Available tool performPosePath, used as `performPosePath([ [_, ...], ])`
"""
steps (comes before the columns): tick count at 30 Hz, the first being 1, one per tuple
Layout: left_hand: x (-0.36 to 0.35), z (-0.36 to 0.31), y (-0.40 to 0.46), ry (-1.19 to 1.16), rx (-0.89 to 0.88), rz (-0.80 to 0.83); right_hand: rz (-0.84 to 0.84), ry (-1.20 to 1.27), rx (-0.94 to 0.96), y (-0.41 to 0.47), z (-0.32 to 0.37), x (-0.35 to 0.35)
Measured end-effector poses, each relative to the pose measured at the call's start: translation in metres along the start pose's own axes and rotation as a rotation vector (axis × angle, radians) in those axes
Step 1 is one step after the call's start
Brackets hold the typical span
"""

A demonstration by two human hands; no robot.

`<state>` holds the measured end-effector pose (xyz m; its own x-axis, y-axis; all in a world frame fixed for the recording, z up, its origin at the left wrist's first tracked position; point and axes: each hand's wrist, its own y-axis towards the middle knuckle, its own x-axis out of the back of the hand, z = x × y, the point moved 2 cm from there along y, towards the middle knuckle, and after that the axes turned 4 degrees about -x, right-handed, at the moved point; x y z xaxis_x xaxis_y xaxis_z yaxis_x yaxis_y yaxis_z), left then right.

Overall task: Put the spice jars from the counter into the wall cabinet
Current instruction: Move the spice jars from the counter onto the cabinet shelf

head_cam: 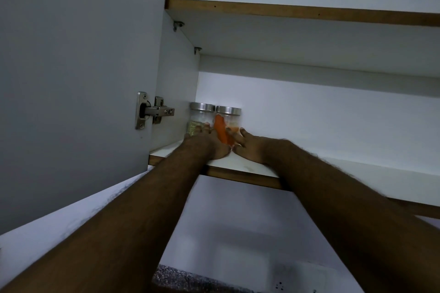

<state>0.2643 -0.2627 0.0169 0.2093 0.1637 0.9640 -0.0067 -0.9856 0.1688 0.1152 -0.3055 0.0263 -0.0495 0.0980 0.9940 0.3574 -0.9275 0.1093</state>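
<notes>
White cabinet shelf (238, 165) bears two steel-lidded clear glass jars (228, 119), probably slippery and breakable, cupped low between spread fingers of left hand (204, 144) and right hand (247, 146).

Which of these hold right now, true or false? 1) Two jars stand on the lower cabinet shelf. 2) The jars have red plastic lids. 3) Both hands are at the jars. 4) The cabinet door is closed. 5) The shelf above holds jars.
1) True. The left jar and the right jar stand side by side on the lower shelf, in its back left corner.
2) False. Both lids are shiny metal.
3) True. The left hand reaches the left jar and the right hand the right jar; whether either grips cannot be told.
4) False. The cabinet door is swung open on its hinge.
5) False. No jars show on the upper shelf.
</notes>
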Motion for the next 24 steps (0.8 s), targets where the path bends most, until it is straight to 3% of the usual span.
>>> performPosePath([
  [4, -0.004, -0.006, -0.002, 0.151, -0.127, 0.07, 0.016, -0.025, -0.103, -0.014, 0.004, -0.002],
  [8, -0.009, 0.002, -0.002, 0.159, -0.08, 0.109, 0.027, 0.03, -0.168, -0.035, 0.009, -0.002],
  [12, -0.007, -0.01, -0.047, -0.056, -0.142, 0.13, 0.072, 0.201, -0.173, -0.072, 0.011, -0.002],
  [14, -0.006, -0.019, -0.083, -0.044, -0.177, -0.011, 0.072, 0.264, -0.15, -0.095, 0.015, 0.003],
  [16, -0.017, -0.029, -0.117, 0.072, -0.181, -0.292, 0.03, 0.221, -0.087, -0.119, 0.019, 0.003],
  [18, -0.038, -0.043, -0.146, 0.108, -0.176, -0.585, -0.116, 0.109, -0.069, -0.144, 0.023, -0.006],
  [20, -0.061, -0.057, -0.165, 0.022, -0.214, -0.713, -0.422, 0.016, -0.108, -0.17, 0.025, -0.025],
  [22, -0.083, -0.067, -0.182, -0.084, -0.3, -0.709, -0.659, -0.013, -0.088, -0.198, 0.026, -0.052],
  [24, -0.102, -0.074, -0.198, -0.121, -0.362, -0.658, -0.737, 0.052, -0.04, -0.224, 0.022, -0.078],
])
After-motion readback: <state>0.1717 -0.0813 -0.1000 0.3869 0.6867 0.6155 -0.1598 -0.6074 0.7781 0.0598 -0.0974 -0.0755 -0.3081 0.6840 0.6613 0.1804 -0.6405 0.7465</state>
